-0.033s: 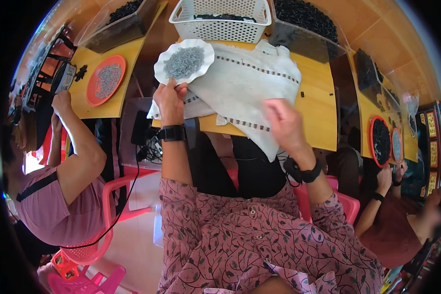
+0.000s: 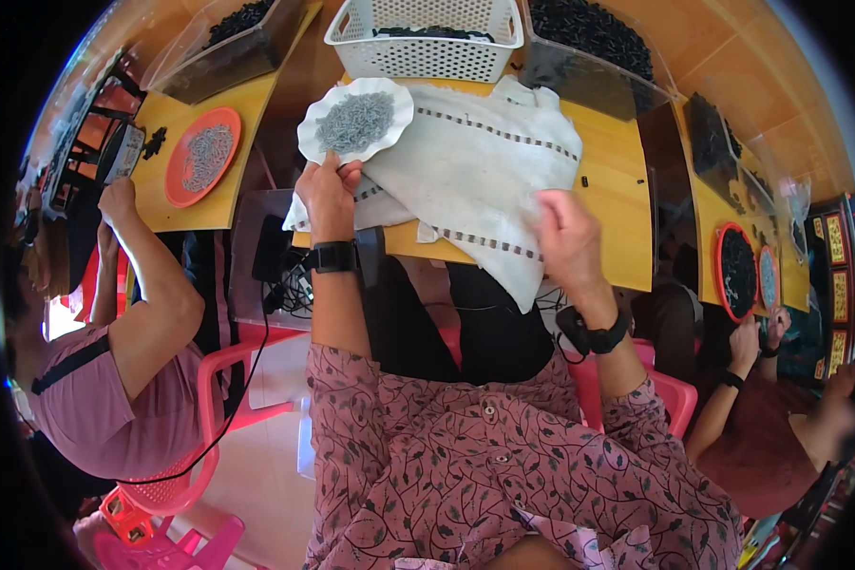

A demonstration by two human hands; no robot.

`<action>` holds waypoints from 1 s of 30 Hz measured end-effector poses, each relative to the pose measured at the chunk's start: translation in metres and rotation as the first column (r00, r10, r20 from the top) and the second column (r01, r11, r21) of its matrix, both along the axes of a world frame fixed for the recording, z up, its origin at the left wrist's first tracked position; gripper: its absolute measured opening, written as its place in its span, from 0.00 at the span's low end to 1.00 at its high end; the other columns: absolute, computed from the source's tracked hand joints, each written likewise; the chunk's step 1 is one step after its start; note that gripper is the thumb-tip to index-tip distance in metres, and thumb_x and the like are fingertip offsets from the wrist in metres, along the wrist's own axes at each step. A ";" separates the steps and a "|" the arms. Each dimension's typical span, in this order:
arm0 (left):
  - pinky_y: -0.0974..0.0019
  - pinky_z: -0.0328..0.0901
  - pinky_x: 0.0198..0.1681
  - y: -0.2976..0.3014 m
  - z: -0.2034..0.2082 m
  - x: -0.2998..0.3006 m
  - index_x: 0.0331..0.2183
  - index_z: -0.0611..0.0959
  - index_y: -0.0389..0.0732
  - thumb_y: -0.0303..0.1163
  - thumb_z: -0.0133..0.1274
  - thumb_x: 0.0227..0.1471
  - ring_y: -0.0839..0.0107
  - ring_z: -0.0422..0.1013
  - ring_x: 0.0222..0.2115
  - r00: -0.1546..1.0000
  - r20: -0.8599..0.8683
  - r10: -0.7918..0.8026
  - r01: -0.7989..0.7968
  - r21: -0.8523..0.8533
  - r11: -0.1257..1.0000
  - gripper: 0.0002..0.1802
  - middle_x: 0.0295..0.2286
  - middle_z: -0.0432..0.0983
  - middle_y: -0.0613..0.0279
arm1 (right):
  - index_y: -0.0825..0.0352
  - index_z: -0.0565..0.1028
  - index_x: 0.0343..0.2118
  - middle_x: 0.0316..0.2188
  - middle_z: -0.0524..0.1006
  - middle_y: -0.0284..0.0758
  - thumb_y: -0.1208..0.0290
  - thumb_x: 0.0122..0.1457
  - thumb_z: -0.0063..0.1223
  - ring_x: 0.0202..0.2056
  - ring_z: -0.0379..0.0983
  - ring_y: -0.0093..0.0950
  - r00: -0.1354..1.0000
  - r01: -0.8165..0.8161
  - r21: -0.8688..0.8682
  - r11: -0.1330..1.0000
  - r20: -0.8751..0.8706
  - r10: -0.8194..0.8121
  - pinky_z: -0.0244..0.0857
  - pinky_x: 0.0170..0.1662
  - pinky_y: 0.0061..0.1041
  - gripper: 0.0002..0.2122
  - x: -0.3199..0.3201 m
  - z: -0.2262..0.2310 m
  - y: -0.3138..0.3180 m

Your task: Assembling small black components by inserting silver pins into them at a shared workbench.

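Wears a dusty-pink shirt [image 2: 475,456] at six o'clock from the view centre, printed all over with dark curling vines and leaves. Fastens with small, round, pale buttons [image 2: 489,411]. Has matching sleeves [image 2: 344,389], ending well short of the wrists. Carries a black wristband [image 2: 333,256] with rectangular housing towards ten o'clock; another, with rounded module [image 2: 572,329], towards four. Includes black trousers [image 2: 499,328] near six.

The cloth [image 2: 489,171] looks matt — the plate [image 2: 402,116] smooth, perhaps plastic.
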State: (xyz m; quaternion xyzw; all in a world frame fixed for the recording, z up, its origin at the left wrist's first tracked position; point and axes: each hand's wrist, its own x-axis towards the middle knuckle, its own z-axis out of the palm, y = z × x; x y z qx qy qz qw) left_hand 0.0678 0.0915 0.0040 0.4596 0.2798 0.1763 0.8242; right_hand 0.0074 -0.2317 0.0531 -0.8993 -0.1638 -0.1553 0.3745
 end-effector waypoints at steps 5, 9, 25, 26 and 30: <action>0.71 0.73 0.24 0.000 -0.007 0.003 0.38 0.74 0.29 0.26 0.50 0.59 0.66 0.77 0.26 0.997 -0.061 -0.046 0.051 0.076 0.996 0.09 0.31 0.76 0.52 | 0.66 0.73 0.36 0.31 0.75 0.43 0.73 0.57 0.50 0.33 0.75 0.45 0.938 0.308 -0.446 0.841 -0.006 -0.347 0.67 0.35 0.42 0.05 0.010 -0.035 -0.057; 0.68 0.75 0.25 -0.009 -0.006 -0.019 0.37 0.74 0.30 0.27 0.52 0.57 0.64 0.77 0.21 0.997 0.007 0.072 -0.072 0.010 0.997 0.10 0.27 0.77 0.53 | 0.69 0.75 0.31 0.28 0.78 0.45 0.70 0.55 0.54 0.33 0.76 0.46 0.913 0.209 -0.419 0.883 -0.240 -0.330 0.68 0.35 0.42 0.07 0.017 -0.028 -0.050; 0.57 0.69 0.31 -0.153 0.006 -0.123 0.42 0.80 0.42 0.29 0.63 0.42 0.55 0.73 0.29 0.984 -0.152 -0.094 0.169 0.965 0.202 0.20 0.31 0.70 0.55 | 0.69 0.58 0.63 0.50 0.74 0.44 0.80 0.63 0.46 0.47 0.74 0.28 0.690 0.270 0.834 0.481 -0.516 0.508 0.70 0.49 0.26 0.25 0.027 -0.018 -0.002; 0.57 0.69 0.31 -0.155 0.005 -0.120 0.42 0.80 0.42 0.29 0.63 0.42 0.55 0.73 0.29 0.984 -0.152 -0.093 0.168 0.965 0.202 0.20 0.31 0.70 0.55 | 0.69 0.58 0.63 0.50 0.74 0.44 0.80 0.63 0.46 0.47 0.74 0.28 0.690 0.269 0.834 0.481 -0.516 0.508 0.70 0.49 0.26 0.25 0.027 -0.018 0.000; 0.55 0.68 0.33 -0.166 0.003 -0.110 0.41 0.80 0.42 0.25 0.60 0.42 0.54 0.72 0.32 0.969 -0.195 -0.152 0.216 0.966 0.141 0.20 0.32 0.70 0.55 | 0.68 0.55 0.65 0.48 0.75 0.44 0.82 0.61 0.49 0.46 0.75 0.29 0.686 0.265 0.865 0.426 -0.479 0.548 0.71 0.48 0.28 0.29 0.033 -0.017 0.005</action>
